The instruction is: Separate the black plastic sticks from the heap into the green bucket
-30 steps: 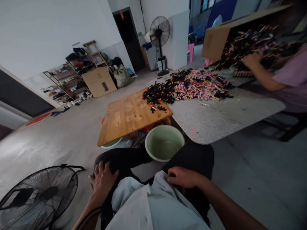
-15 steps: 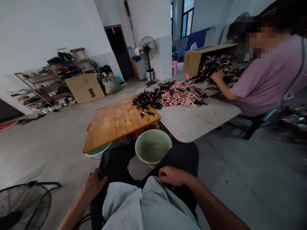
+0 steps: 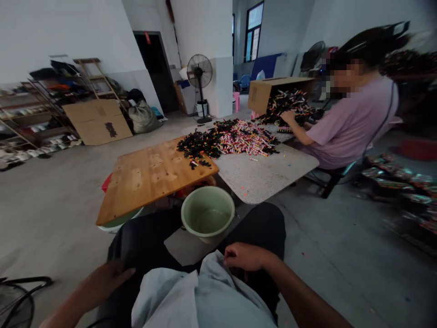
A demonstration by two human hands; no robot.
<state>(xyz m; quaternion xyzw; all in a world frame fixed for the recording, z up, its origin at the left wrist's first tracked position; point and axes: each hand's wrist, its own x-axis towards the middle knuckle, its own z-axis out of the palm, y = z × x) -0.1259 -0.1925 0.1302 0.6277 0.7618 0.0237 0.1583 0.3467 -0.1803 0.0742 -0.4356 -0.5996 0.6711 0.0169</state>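
My left hand point(image 3: 106, 277) lies on my left thigh in dark trousers, slightly blurred, with its thumb stretched out and apart and no object seen in it. Curled over my right thigh, my right hand point(image 3: 248, 256) touches the edge of my light shirt point(image 3: 177, 296); its palm and whatever may be inside are hidden. A pale green basin point(image 3: 207, 214) stands between my knees, with nothing seen in it. Beyond it, a heap of small pink and black pieces point(image 3: 235, 139) with orange bits spreads over a wooden board point(image 3: 150, 168) and a grey tabletop point(image 3: 266, 175).
Across the table at right a person point(image 3: 351, 118) sits with a hand at pieces spilling from a cardboard box point(image 3: 261, 95). Bagged goods point(image 3: 406, 187) lie on the floor at right. Another basin point(image 3: 119, 221) is under the board. A fan point(image 3: 20, 296) stands at lower left.
My view has turned to the right, so the room appears shifted left. My left knee has swung outward and my left hand with it. My right hand keeps its place and curl.
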